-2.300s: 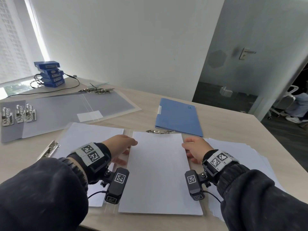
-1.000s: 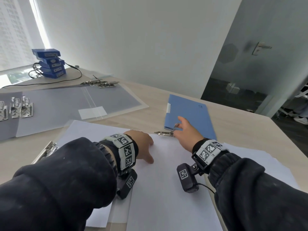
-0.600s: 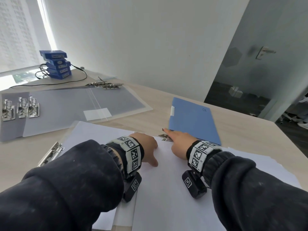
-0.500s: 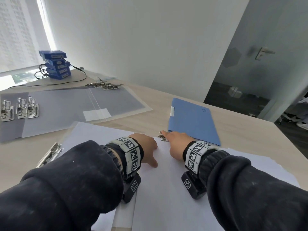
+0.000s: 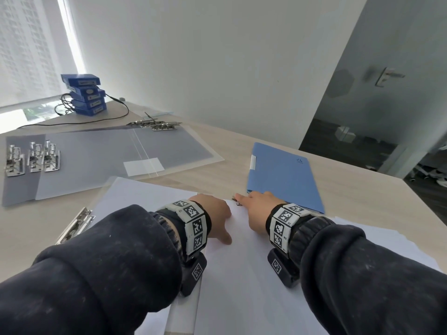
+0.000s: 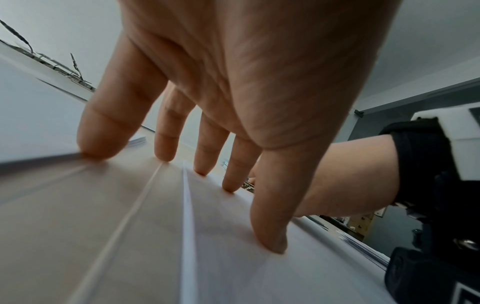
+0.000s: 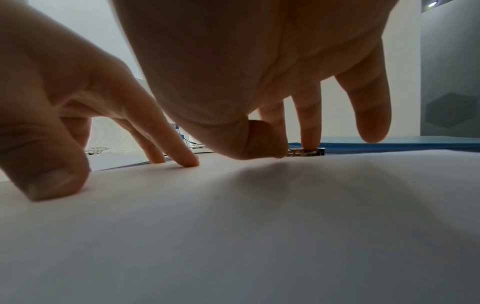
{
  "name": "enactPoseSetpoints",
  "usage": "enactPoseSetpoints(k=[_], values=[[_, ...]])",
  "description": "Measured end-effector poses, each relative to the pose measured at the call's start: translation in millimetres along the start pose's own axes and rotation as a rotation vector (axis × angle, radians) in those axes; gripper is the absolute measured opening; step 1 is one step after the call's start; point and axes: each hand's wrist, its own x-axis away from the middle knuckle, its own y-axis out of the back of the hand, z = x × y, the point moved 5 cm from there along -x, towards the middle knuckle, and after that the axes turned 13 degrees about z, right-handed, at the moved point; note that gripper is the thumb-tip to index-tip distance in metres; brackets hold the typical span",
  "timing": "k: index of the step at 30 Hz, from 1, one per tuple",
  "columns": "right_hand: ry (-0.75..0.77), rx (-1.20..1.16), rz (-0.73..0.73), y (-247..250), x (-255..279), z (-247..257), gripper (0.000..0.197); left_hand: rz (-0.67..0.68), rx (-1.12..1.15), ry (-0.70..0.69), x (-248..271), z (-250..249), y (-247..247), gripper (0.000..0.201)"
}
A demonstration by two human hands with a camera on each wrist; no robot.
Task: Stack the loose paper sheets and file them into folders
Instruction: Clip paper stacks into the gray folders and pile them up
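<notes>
A stack of white sheets (image 5: 242, 274) lies on the right half of an open clear folder in front of me. My left hand (image 5: 215, 218) is spread flat on it, fingertips (image 6: 270, 244) pressing the paper near the left edge. My right hand (image 5: 254, 209) reaches to the top edge of the stack, where one straight finger (image 7: 310, 131) presses down on the folder's metal clip (image 7: 306, 152); its thumb is tucked under the palm beside the clip. More white paper (image 5: 135, 197) lies on the folder's left half. A closed blue folder (image 5: 285, 180) lies just beyond the clip.
Loose white sheets (image 5: 391, 245) are spread at the right. An open grey folder (image 5: 108, 153) with several metal clips (image 5: 31, 158) lies at the back left, with stacked blue boxes (image 5: 84, 95) and a black cable behind. A doorway is beyond the table's right edge.
My right hand has left the stack's right edge and gone up to the metal clip. My left hand slid onto the sheets and stays pressed there. In the last half second little moved.
</notes>
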Motion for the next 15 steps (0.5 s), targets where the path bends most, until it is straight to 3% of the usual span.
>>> enactPoseSetpoints(k=[15], values=[[-0.003, 0.0, 0.017, 0.2, -1.3, 1.2, 0.082, -0.017, 0.013, 0.004, 4.4, -0.6, 1.2, 0.069]])
